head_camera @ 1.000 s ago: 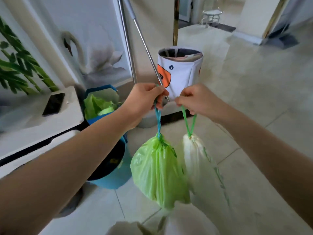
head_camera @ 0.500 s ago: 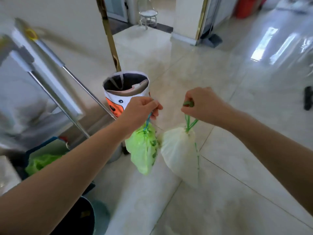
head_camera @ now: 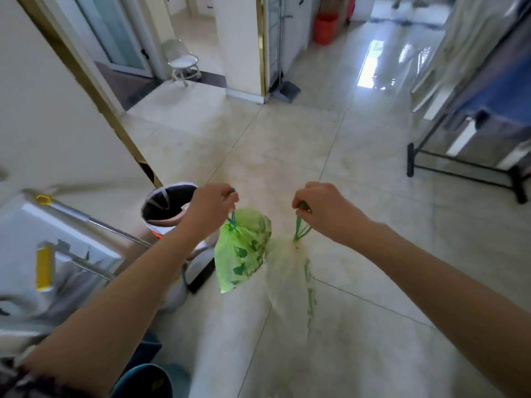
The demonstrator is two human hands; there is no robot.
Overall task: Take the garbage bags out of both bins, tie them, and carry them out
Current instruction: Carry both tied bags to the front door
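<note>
While each grip stayed clenched, the green bag (head_camera: 242,248) hung straight below the left hand (head_camera: 211,206), and the white bag (head_camera: 290,280) hung below the right hand (head_camera: 321,209).

We see a bright, daylit room, with the strongest light arriving from the far right, where a white glare patch (head_camera: 373,64) burns out on the glossy floor (head_camera: 287,145) and softer sheen spreads around it. Shadows are faint and diffuse, and motion blur smears the left edge so heavily that the yellow-handled tools (head_camera: 43,268) there are perhaps mops, though we cannot tell. The wide lens bends the gold door trim (head_camera: 94,93) and stretches both forearms toward the corners, while the white bag (head_camera: 290,277) nearly dissolves into the pale tiles.
</note>
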